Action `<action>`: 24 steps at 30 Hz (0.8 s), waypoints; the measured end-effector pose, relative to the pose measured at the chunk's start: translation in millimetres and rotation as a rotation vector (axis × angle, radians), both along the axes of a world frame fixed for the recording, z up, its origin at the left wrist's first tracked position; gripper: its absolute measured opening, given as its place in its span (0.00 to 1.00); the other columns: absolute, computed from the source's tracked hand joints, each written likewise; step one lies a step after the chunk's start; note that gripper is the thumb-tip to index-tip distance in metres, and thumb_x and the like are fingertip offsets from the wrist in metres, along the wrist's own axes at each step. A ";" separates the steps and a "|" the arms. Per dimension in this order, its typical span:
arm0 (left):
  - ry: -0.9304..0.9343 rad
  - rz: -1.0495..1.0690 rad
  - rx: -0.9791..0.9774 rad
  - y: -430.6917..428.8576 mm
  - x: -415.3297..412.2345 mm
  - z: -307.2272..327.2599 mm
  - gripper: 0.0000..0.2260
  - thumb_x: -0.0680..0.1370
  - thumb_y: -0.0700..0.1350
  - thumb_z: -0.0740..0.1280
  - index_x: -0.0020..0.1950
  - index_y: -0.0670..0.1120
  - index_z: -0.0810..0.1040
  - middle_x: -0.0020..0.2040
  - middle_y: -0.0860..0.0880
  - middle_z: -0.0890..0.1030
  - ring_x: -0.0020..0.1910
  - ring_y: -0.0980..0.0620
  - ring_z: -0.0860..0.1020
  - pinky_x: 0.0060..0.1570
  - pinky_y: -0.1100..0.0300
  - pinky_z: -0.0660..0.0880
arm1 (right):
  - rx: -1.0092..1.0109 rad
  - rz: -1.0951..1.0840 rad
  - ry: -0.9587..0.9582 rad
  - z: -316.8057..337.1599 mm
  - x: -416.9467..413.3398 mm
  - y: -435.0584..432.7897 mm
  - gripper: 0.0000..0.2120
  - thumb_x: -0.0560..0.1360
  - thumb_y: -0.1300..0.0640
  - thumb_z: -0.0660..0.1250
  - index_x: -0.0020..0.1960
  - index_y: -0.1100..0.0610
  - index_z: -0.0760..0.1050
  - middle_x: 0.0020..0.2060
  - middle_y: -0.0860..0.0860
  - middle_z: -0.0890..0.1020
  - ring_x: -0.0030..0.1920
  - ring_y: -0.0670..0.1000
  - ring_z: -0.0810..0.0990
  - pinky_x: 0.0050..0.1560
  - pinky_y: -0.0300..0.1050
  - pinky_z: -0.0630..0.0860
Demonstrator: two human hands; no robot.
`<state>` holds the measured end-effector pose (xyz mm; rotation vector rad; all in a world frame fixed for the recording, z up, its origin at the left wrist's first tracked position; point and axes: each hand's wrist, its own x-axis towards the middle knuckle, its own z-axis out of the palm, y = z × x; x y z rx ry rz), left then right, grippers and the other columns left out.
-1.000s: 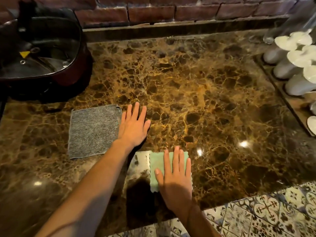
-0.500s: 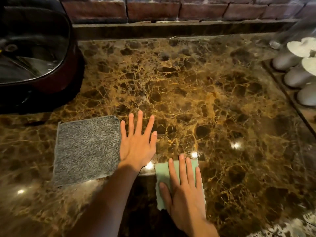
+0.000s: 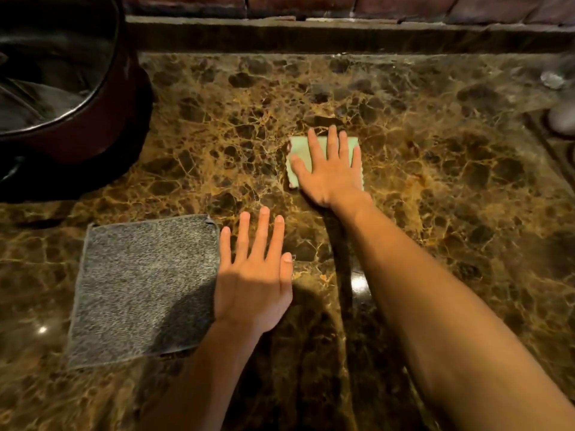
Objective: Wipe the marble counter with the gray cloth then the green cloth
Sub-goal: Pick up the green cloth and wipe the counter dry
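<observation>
A: Right hand (image 3: 329,172) lies flat, fingers spread, palm pressing the green cloth (image 3: 300,150) onto the marble counter (image 3: 435,181). No pinch, no curl: it pins the cloth rather than gripping it.

B: Left hand (image 3: 253,275)?

A: Flat and spread too, holding nothing, palm down over bare marble, just beside the right edge of the gray cloth (image 3: 143,284). Whether it touches that edge I cannot tell. Gray cloth lies spread out, near the front-left of the counter, in front of the dark pot (image 3: 93,119).

B: Step in hand?

A: Judged as step 2 of 2, the green-cloth wipe, mid-counter.

B: Next move calls for?

A: Even downward pressure while sliding, so the small cloth doesn't bunch or slip free; passes toward the unwiped right and back.
</observation>
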<state>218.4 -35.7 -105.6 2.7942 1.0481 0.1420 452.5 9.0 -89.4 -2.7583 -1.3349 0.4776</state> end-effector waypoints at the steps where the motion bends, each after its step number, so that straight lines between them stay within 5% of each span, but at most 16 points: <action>1: 0.005 0.000 0.001 0.2 0.0 0.7 0.27 0.84 0.53 0.49 0.82 0.45 0.56 0.82 0.42 0.54 0.81 0.38 0.52 0.76 0.34 0.52 | -0.002 -0.008 -0.001 0.3 6.2 9.7 0.36 0.81 0.31 0.41 0.83 0.45 0.40 0.83 0.56 0.39 0.82 0.58 0.35 0.79 0.63 0.34; 10: 0.065 0.019 -0.003 -1.0 1.4 2.7 0.28 0.84 0.54 0.48 0.83 0.46 0.54 0.83 0.43 0.53 0.82 0.39 0.50 0.76 0.35 0.51 | 0.006 0.001 -0.009 2.1 -3.1 1.2 0.35 0.79 0.27 0.40 0.82 0.37 0.37 0.82 0.58 0.36 0.81 0.62 0.34 0.78 0.67 0.33; 18: 0.098 0.060 -0.091 0.3 5.6 1.5 0.28 0.83 0.56 0.41 0.83 0.51 0.45 0.83 0.48 0.42 0.82 0.44 0.41 0.78 0.40 0.41 | -0.014 0.044 0.028 8.6 -90.7 -125.1 0.31 0.80 0.29 0.38 0.79 0.33 0.33 0.81 0.55 0.31 0.79 0.59 0.28 0.78 0.64 0.32; 24: 0.130 0.053 -0.089 0.7 5.5 5.2 0.28 0.83 0.57 0.37 0.82 0.51 0.40 0.83 0.47 0.41 0.82 0.44 0.39 0.78 0.39 0.42 | -0.018 -0.001 -0.009 15.8 -194.6 -273.4 0.31 0.81 0.30 0.48 0.82 0.36 0.47 0.83 0.60 0.46 0.82 0.65 0.45 0.79 0.69 0.51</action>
